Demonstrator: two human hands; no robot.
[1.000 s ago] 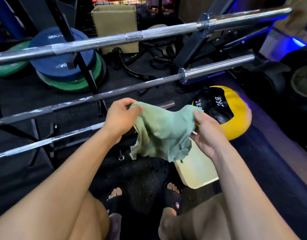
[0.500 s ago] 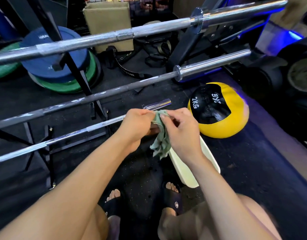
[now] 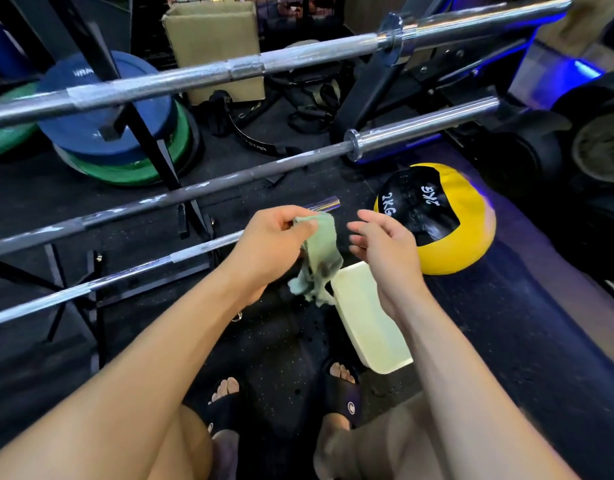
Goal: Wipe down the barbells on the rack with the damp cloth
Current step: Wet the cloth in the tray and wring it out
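A green damp cloth [image 3: 318, 258] hangs bunched from my left hand [image 3: 274, 237], which grips its top edge above the end of the lowest barbell [image 3: 125, 277]. My right hand [image 3: 381, 242] hovers just right of the cloth, fingers loosely curled, holding nothing. Three barbells run across the black rack [image 3: 153, 147]: the lowest one near my hands, a dark middle barbell [image 3: 229, 180] with a chrome sleeve at the right, and a knurled top barbell [image 3: 229, 69].
A pale basin [image 3: 368, 320] sits on the floor under my right forearm. A yellow and black 2 kg medicine ball [image 3: 447, 230] lies to the right. Blue and green weight plates [image 3: 115, 133] are stacked at back left, a cardboard box [image 3: 215, 39] behind.
The cloth was spread between both hands, then bunched together. Now my right hand has let go and moved slightly right; the left alone holds the hanging cloth.
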